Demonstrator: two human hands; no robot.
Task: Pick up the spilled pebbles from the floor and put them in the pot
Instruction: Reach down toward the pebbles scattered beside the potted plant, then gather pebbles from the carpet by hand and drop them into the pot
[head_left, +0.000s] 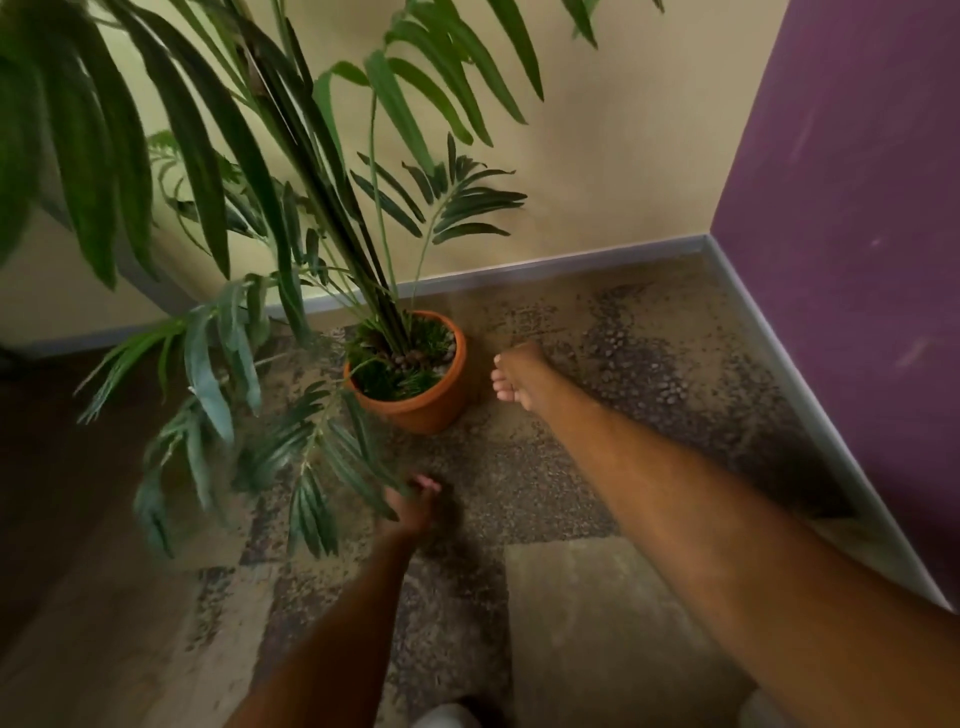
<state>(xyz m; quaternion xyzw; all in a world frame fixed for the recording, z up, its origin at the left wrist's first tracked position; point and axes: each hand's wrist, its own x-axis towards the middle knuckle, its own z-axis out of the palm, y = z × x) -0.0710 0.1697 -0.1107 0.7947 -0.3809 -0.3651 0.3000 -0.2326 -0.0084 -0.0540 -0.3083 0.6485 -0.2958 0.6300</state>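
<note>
A terracotta pot (415, 410) with a tall palm stands on the floor near the wall, with a few brown pebbles (413, 357) on its soil. Several spilled pebbles (641, 376) lie scattered on the patterned floor to the pot's right. My right hand (517, 376) reaches out just right of the pot's rim, between the pot and the spill, fingers curled inward; whether it holds anything is hidden. My left hand (413, 506) hovers low in front of the pot, fingers bunched and partly covered by a leaf.
Long palm fronds (311, 457) hang over the floor on the left and in front of the pot. A cream wall (597, 171) and a purple wall (857, 208) meet in a corner at the right, with a grey skirting board (571, 262) along both.
</note>
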